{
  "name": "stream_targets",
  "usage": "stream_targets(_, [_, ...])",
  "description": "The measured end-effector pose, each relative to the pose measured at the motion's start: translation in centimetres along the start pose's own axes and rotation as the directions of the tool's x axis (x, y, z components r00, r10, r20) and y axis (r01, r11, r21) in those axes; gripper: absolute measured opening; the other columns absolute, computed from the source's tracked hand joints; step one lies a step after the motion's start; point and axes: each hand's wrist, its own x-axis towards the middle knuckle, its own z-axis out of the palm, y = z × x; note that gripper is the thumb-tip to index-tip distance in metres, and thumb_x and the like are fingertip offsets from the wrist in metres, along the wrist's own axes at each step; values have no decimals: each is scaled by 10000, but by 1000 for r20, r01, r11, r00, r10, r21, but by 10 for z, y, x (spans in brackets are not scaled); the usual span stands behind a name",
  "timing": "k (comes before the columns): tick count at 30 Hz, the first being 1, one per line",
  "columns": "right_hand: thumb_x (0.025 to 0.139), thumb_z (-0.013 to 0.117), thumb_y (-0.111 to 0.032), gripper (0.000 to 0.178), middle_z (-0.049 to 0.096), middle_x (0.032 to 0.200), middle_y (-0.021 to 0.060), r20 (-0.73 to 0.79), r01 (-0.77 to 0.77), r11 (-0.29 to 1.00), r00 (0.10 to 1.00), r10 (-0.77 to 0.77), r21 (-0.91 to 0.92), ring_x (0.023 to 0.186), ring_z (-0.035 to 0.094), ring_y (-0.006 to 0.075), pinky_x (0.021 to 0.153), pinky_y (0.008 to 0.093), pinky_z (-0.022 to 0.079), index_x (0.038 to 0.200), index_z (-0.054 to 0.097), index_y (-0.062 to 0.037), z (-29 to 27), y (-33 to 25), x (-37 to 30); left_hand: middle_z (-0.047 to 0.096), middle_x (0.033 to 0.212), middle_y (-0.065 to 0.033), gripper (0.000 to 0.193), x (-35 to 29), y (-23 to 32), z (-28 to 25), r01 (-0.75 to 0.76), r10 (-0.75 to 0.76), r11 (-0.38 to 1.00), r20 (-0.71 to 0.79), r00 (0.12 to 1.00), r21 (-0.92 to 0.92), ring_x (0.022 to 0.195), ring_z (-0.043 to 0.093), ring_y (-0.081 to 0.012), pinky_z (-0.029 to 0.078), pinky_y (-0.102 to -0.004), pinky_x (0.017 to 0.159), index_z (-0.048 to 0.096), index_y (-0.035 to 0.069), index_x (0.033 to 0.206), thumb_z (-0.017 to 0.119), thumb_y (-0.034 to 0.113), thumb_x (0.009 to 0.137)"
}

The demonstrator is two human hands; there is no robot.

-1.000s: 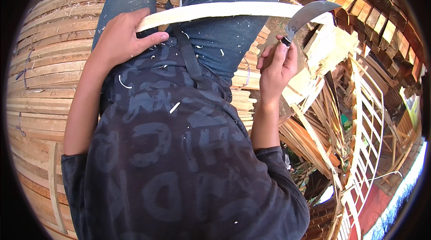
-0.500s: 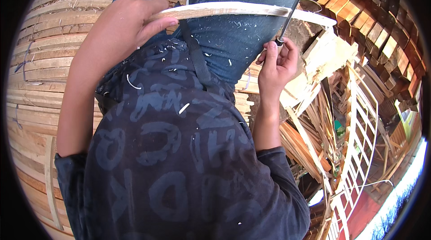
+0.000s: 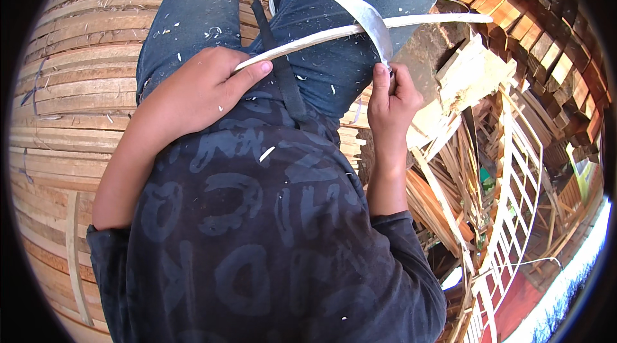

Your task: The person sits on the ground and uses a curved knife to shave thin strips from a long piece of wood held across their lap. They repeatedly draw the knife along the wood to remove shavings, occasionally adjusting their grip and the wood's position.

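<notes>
Across my thighs lies a long, thin strip of pale wood (image 3: 305, 42), slightly bowed, its far end reaching out past my right knee. My left hand (image 3: 215, 89) grips its near end, thumb along the top. In my right hand (image 3: 395, 96) is a knife with a broad curved blade (image 3: 369, 20); the fist hides most of the handle. The blade's flat side faces up and crosses over the strip, its tip pointing left. Whether the edge touches the wood I cannot tell. Small shavings dot my jeans (image 3: 199, 15) and dark shirt (image 3: 257, 214).
I sit on or beside stacked wooden boards (image 3: 71, 79) at the left. A black strap (image 3: 279, 67) lies over my lap. At the right are split wood offcuts (image 3: 443, 189), a pale slatted lattice (image 3: 514, 195) and a stack of cut timber (image 3: 514, 18).
The knife has turned from edge-on to flat, its blade swinging left across the strip. My left hand and the strip's near end have come lower and nearer my body.
</notes>
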Motion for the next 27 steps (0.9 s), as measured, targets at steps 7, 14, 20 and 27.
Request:
stream_targets(7, [920,579,-229,329,500,487,132,-171,-121,970,981,85,-213,419,517,268,430,361,363,688,535,0,-23,26,20,325,523,-123,526,-12,8,7,6,-5,999,4,1000,-34,511,295,-192,339,-380,506,479,-87,707,473,363,979])
stream_targets(14, [901,604,-310,426,479,461,156,9,-22,970,1000,25,-241,438,528,339,453,391,397,625,517,2,-29,11,16,297,539,-84,523,-18,-1,10,85,-82,994,41,996,-65,544,292,-136,328,-358,498,465,-84,710,485,366,974])
stream_targets(20, [851,651,-397,456,510,470,149,47,33,914,999,-15,-403,475,568,352,478,394,451,630,570,-6,-21,2,22,342,532,-129,521,-13,-6,17,22,-26,996,-46,999,-91,532,314,-161,347,-376,516,480,-96,728,496,366,968])
stream_targets(27, [912,528,-486,534,550,531,170,-230,-299,861,948,219,-412,538,591,296,520,414,433,810,691,12,-58,64,60,386,565,-162,493,-19,-2,21,-3,1,1000,-115,993,-15,546,327,-221,365,-379,542,487,-97,732,501,336,968])
